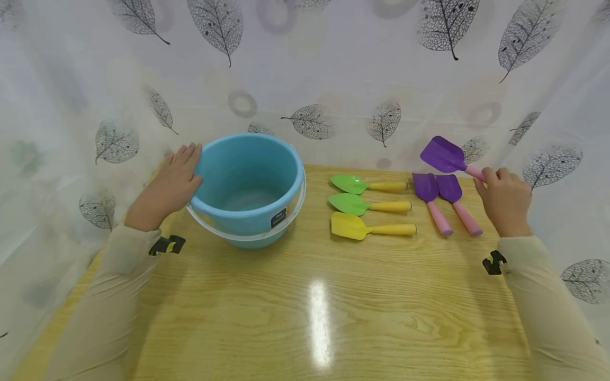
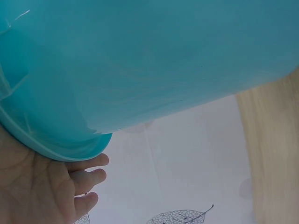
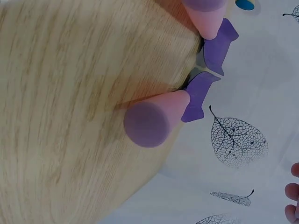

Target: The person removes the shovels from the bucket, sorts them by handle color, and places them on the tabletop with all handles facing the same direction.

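Note:
A light blue bucket (image 1: pixel 252 227) with a white handle stands at the left of the table. My left hand (image 1: pixel 175 180) rests against its left rim, fingers fairly straight; the left wrist view shows the palm (image 2: pixel 32 186) touching the rim from outside. In my right hand (image 1: pixel 507 198) is the pink handle of a purple toy shovel (image 1: pixel 443 154), raised above the table's back right. Below it lie two more purple shovels, one left (image 1: pixel 425 186) and one right (image 1: pixel 449 188). The right wrist view shows only the right hand's fingertips (image 3: pixel 292 190) at its edge.
Two green trowels, an upper (image 1: pixel 350 183) and a lower (image 1: pixel 349 203), and a yellow shovel (image 1: pixel 349 226) lie between the bucket and the purple shovels, handles pointing right. A leaf-patterned white curtain (image 1: pixel 333 79) hangs around the wooden table (image 1: pixel 248 317).

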Demonstrator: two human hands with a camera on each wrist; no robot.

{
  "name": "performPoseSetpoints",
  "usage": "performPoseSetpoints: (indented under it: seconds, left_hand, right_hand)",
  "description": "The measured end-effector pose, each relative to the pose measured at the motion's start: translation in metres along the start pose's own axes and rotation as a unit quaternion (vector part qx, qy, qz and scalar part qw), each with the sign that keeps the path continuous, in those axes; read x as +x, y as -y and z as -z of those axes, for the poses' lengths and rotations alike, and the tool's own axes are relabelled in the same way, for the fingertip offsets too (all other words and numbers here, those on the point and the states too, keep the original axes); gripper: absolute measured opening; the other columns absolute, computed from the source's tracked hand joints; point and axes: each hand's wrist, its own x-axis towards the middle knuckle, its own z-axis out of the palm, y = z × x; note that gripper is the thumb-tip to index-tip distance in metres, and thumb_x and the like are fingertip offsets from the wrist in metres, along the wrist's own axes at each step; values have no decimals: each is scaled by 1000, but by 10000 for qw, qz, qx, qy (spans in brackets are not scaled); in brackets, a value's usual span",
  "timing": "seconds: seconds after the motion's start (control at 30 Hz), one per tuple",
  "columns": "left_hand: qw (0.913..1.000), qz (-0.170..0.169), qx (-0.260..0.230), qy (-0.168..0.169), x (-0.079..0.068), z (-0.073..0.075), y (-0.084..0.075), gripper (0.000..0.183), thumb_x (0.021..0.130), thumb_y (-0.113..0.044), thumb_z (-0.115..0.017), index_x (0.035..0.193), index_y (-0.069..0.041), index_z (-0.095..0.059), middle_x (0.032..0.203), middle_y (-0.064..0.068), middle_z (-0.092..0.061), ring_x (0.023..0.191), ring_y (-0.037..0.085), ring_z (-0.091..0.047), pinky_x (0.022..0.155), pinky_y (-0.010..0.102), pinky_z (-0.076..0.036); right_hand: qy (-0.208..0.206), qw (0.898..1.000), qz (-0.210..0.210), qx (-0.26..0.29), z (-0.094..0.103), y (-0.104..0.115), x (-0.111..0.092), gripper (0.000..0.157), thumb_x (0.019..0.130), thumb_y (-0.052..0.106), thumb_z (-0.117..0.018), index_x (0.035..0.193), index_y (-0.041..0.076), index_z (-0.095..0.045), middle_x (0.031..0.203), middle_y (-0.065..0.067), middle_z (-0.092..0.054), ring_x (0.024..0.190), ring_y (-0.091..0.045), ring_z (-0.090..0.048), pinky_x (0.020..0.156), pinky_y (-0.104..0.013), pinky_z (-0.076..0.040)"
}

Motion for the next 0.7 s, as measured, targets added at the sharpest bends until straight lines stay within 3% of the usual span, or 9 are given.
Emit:
performPoseSetpoints:
  seconds: [0.5,0.7]
  left_hand:
    - [10000,6,-25,-1,0,0,-1,62,98,-16,-27,148,7,2,154,30,2,143,45,4,115,59,3]
    - [10000,-9,-40,-26,1,-2,2,62,99,-17,-26,148,6,3,155,29,3,144,44,4,115,59,3]
  right_hand:
    - [198,9988,-156,-413,-3,-26,-16,25,88,18,-64,91,-6,-56,74,-30,-56,53,-45,-49,41,-51,-35]
    - [422,9971,-436,-457,-5,-31,-23,26,90,17,-62,94,-8,-55,81,-34,-55,65,-50,-53,51,-60,-40]
